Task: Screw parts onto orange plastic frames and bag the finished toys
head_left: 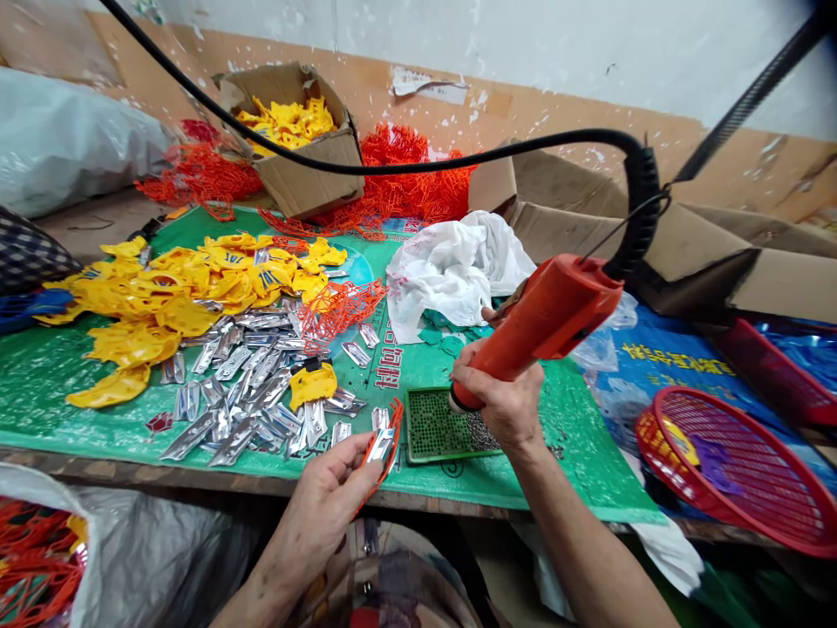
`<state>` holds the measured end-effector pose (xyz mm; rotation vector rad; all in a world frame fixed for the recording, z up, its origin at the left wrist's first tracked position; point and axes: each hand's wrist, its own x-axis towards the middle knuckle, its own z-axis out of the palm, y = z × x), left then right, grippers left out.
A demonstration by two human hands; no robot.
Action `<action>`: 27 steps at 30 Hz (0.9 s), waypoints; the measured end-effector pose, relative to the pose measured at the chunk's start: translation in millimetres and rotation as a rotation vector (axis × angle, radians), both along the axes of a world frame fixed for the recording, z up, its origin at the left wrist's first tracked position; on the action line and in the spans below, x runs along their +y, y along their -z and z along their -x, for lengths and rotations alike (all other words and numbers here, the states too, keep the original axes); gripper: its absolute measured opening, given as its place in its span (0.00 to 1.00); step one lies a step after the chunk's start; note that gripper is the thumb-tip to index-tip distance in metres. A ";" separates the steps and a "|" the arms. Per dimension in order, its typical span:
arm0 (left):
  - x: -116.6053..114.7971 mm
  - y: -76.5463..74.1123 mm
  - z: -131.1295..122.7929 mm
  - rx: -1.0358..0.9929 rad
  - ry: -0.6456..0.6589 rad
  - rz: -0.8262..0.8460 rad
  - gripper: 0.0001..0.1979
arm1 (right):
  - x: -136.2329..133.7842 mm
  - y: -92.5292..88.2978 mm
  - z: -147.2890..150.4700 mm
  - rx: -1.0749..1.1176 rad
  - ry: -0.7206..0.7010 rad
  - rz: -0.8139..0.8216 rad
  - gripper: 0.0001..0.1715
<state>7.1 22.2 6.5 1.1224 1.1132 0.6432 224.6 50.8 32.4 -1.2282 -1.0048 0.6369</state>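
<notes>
My left hand (327,493), at the front edge of the table, pinches a shiny metal plate (380,447) together with a thin orange plastic piece (398,426). Wrapped round a red electric screwdriver (546,318) is my right hand (510,401). The screwdriver slants, its lower end over a green perforated tray (422,459); its bit is hidden. Small screws (482,432) lie in the tray, partly behind my right hand. Left of the tray is a heap of loose metal plates (255,375), with one yellow plastic part (314,384) at its near side.
A black cable (418,164) arches across the view to the screwdriver. Yellow plastic parts (163,292) are piled at left. Behind are a cardboard box (314,179), orange netting-like pieces (418,174) and a white cloth (451,262). A red basket (772,419) stands at right.
</notes>
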 end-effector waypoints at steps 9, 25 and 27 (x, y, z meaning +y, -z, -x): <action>-9.2 11.1 5.1 0.037 -0.107 -0.066 0.23 | -3.5 -10.7 4.9 -0.041 0.034 0.009 0.05; -13.8 5.2 16.5 0.107 0.048 -0.255 0.15 | -2.9 -29.1 -0.7 0.204 -0.013 -0.165 0.07; -13.1 8.7 15.7 0.121 0.051 -0.282 0.14 | -5.6 -40.1 4.2 0.249 -0.055 -0.167 0.06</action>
